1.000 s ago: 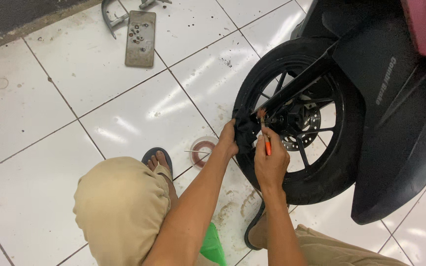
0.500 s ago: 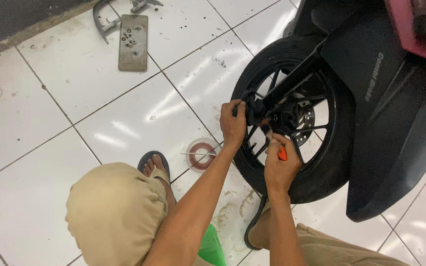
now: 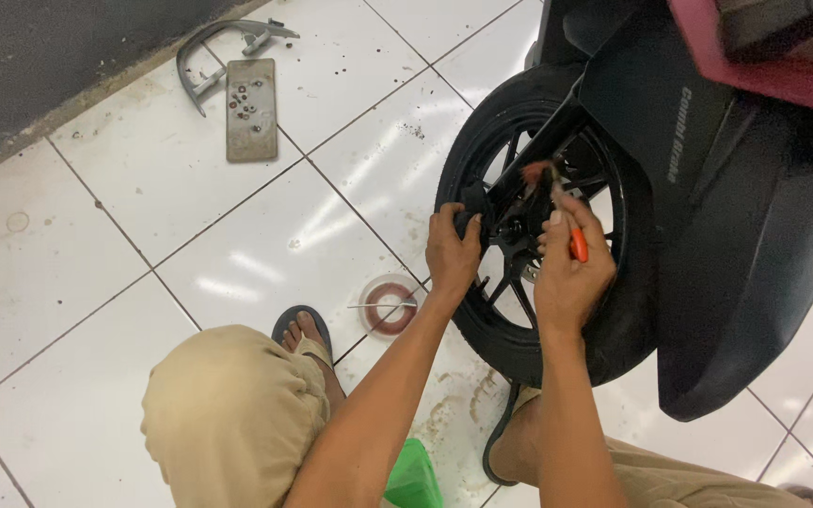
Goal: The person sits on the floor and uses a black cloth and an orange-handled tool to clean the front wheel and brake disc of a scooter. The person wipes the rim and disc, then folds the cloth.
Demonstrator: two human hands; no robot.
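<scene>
I squat at the front wheel (image 3: 604, 339) of a black scooter (image 3: 736, 188). My left hand (image 3: 452, 252) grips a black part by the wheel's hub, at the left of the spokes. My right hand (image 3: 568, 273) is closed around a tool with an orange handle (image 3: 579, 246); its tip points up at the hub area, where the end looks blurred. Both hands are in front of the black spokes.
A small round tin (image 3: 389, 306) with a thin stick across it lies on the white tiled floor (image 3: 237, 245) near my left foot. A flat tray with small parts (image 3: 251, 108) and a grey curved piece (image 3: 209, 52) lie farther off. A green object (image 3: 413, 475) sits between my knees.
My left hand stayed on the part at the hub. My right hand rose with the orange-handled tool toward the hub. The view has shifted, so the wheel appears further right.
</scene>
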